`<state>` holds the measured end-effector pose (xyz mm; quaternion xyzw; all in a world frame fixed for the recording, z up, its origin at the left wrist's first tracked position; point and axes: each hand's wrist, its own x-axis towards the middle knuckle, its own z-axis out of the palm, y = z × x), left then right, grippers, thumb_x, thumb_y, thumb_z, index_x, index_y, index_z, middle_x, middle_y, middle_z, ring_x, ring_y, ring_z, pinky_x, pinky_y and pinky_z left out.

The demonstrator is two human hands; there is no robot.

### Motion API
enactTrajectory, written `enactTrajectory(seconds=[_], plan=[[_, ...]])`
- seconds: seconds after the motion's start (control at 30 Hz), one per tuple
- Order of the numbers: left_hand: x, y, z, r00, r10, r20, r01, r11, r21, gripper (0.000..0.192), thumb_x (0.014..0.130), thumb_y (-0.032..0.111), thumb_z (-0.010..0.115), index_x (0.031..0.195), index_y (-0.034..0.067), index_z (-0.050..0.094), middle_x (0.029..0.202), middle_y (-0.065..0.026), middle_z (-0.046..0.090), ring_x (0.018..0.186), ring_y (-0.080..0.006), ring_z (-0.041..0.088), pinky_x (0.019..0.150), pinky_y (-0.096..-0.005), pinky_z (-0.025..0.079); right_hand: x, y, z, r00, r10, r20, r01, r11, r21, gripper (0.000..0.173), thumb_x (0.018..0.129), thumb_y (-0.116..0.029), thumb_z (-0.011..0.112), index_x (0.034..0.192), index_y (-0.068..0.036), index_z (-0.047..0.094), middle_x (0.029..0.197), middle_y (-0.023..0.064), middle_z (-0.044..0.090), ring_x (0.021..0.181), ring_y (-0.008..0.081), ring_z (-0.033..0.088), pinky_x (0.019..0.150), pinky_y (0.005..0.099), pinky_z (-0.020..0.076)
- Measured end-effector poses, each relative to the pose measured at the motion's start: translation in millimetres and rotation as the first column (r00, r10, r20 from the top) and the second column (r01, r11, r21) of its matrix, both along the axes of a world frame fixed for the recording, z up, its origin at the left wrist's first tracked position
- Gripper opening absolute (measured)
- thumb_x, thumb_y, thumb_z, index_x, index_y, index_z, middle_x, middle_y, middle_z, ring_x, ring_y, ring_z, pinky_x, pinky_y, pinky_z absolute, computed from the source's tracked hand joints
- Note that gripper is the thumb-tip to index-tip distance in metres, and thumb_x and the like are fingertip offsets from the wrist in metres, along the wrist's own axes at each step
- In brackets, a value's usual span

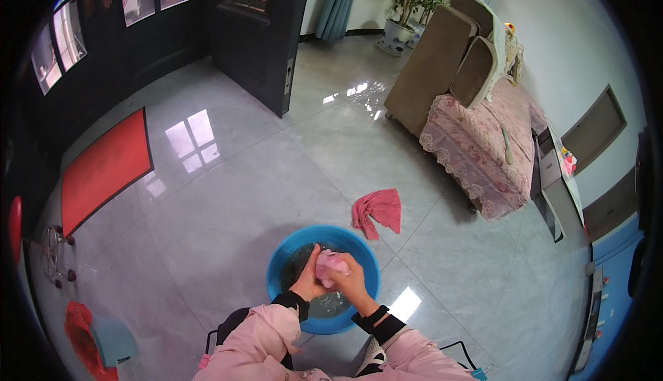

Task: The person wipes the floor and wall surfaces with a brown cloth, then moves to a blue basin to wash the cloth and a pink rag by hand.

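A round blue plastic basin (374,272) stands on the tiled floor in front of me, with water in its bottom. Above the water my right hand (352,281) grips a bunched pink-and-white cloth (331,266). My left hand (309,277) is against the cloth's left side, fingers extended and palm turned toward it; whether it also grips the cloth is hard to see. A red cloth (380,210) lies spread and partly folded on the floor, just beyond the basin's upper right edge.
A sofa with a pink floral cover (481,142) stands at the right. A red mat (106,171) lies by the dark door (254,44) side. At lower left are a light-blue bin with a red bag (111,342) and a wheeled stool base (57,256).
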<state>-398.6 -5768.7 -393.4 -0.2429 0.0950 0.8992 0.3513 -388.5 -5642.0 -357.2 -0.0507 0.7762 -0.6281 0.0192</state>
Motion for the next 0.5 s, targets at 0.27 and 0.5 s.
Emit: enactTrajectory(seconds=[0.27,0.5], plan=[[11,6,-42,0.945,0.180,-0.273,-0.263,0.915,-0.305,0.026,0.098,0.027,0.052,0.116,0.009,0.060,0.113,-0.0045,0.063,0.105,-0.0193,0.060,0.090,-0.0349,0.051,-3,-7,-45,0.932,-0.182,0.314,0.321,0.816,-0.481,0.023,0.089,-0.017,0.059,0.105,-0.001,0.063,0.100,0.0071,0.065,0.092,0.0158,0.061,0.080,0.0293,0.0515],[16,-29,-33,0.733,-0.082,-0.675,-0.585,0.430,-0.687,0.015,0.090,0.019,0.059,0.090,0.005,0.063,0.096,-0.0051,0.059,0.088,-0.0172,0.058,0.079,-0.0302,0.047,2,-36,-70,0.989,-0.125,-0.078,0.135,0.982,0.134,0.022,0.092,-0.021,0.054,0.107,-0.007,0.062,0.106,0.0121,0.063,0.102,0.0306,0.058,0.094,0.0389,0.0456]])
